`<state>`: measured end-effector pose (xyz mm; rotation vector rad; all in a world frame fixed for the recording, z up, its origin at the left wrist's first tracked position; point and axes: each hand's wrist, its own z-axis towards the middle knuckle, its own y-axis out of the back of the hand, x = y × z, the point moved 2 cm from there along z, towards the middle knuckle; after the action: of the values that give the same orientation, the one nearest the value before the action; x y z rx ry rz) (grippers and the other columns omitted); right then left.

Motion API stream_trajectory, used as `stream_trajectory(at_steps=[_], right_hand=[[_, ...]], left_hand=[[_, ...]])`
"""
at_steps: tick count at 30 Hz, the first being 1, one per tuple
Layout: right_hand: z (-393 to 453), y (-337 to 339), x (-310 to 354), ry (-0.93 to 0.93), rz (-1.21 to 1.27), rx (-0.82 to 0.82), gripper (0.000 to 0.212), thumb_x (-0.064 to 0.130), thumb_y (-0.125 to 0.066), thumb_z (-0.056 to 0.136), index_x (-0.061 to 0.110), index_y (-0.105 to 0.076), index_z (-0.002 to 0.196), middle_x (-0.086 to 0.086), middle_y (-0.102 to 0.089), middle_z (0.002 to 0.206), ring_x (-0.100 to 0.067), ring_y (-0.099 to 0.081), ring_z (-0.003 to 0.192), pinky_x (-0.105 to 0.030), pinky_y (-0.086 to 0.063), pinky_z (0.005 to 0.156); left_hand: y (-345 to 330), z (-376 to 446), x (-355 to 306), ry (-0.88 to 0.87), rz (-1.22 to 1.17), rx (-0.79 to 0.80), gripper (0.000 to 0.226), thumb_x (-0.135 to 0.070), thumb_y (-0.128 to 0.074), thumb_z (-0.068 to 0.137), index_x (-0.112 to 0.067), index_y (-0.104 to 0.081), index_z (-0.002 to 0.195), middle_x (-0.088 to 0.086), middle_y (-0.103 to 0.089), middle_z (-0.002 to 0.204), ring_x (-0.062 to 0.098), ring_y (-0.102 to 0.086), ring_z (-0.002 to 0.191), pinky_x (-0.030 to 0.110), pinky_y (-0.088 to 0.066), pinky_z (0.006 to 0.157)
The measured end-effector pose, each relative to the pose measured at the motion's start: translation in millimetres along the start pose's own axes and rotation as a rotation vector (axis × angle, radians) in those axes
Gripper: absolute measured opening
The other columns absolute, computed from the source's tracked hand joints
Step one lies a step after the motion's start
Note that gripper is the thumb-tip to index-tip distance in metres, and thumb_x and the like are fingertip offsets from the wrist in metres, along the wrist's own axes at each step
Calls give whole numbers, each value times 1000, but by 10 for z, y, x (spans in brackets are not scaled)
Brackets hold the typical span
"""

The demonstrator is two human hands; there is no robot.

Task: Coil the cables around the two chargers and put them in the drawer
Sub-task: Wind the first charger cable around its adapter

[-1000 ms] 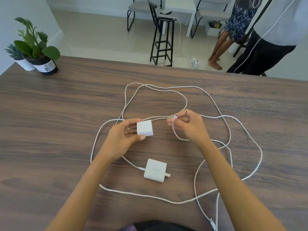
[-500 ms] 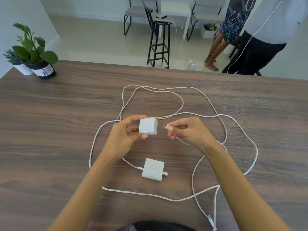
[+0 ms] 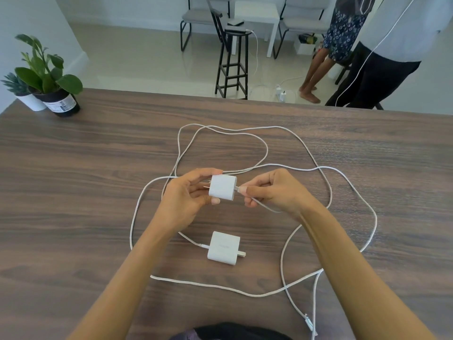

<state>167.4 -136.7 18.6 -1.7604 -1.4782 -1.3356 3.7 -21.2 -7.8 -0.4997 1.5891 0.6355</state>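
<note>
At the far left corner of the surface (image 3: 73, 192) stand two potted plants (image 3: 46, 77), well apart from the work. Near the middle, the left hand (image 3: 186, 195) grips a white charger (image 3: 222, 187) lifted off the surface, thumb on top and fingers under, its prongs pointing left into the palm and its port face turned right. The right hand (image 3: 272, 190) pinches the cable plug (image 3: 239, 189) between thumb and forefinger right at that face; the plug's long axis runs left to right, in line with the port, and it touches or just enters the charger, which one cannot be told. A second charger (image 3: 223, 247) lies flat nearer the near edge, prongs pointing right, its cable (image 3: 208, 284) already plugged in on the left. White cables loop loosely around both across the middle and right of the surface.

The chargers look light, hard and smooth, best held across their flat sides. The cables look limp and springy, likely to uncoil, so each turn probably needs holding down with a thumb. No drawer is in view.
</note>
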Motion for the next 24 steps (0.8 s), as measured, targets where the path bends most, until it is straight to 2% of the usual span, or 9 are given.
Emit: stream_trajectory(at_steps=[6,10,14,17,20,24], right_hand=[[21,62,28,-15,71,48,9,2,-72,79,-1,-65,84,-11,-67,63,-13,-59,52,-20,-51,59],[30,72,29,7,70,49,7,2,-71,79,-2,-65,78,-9,-68,60,-12,-60,51,-23,-55,65],[23,86,51,19,127,53,6,-1,-70,79,-3,-65,76,-11,-66,58,-14,-59,53,-35,-58,77],[33,81,94,37,170,57,8,-4,-69,78,-9,-63,80,-15,-63,60,-11,-57,47,-32,-56,74],[68,61,107,41,161,45,6,-4,-70,77,-4,-64,74,-12,-65,57,-13,-57,47,-38,-55,76],[93,49,90,47,161,54,11,-5,-69,77,1,-66,69,-12,-65,56,-15,-59,50,-29,-55,68]], left_hand=[[-44,1,-30,-21,61,7,59,17,-72,67,-27,-66,107,1,-67,114,15,-66,99,28,-54,87],[-90,-10,-48,-33,47,-20,58,19,-70,68,-23,-65,108,3,-67,113,13,-66,96,20,-53,84],[-125,-20,-37,-42,40,-43,58,21,-67,69,-21,-65,109,2,-68,111,15,-66,96,18,-52,82],[-148,-34,-44,-52,30,-69,59,21,-66,69,-24,-63,108,-3,-68,110,11,-65,94,17,-52,80],[-160,-47,-38,-63,59,-98,60,21,-66,70,-25,-62,109,-5,-67,109,9,-65,93,15,-51,81],[-147,-54,-12,-63,93,-119,62,19,-68,70,-29,-62,109,-3,-68,110,11,-66,95,19,-52,85]])
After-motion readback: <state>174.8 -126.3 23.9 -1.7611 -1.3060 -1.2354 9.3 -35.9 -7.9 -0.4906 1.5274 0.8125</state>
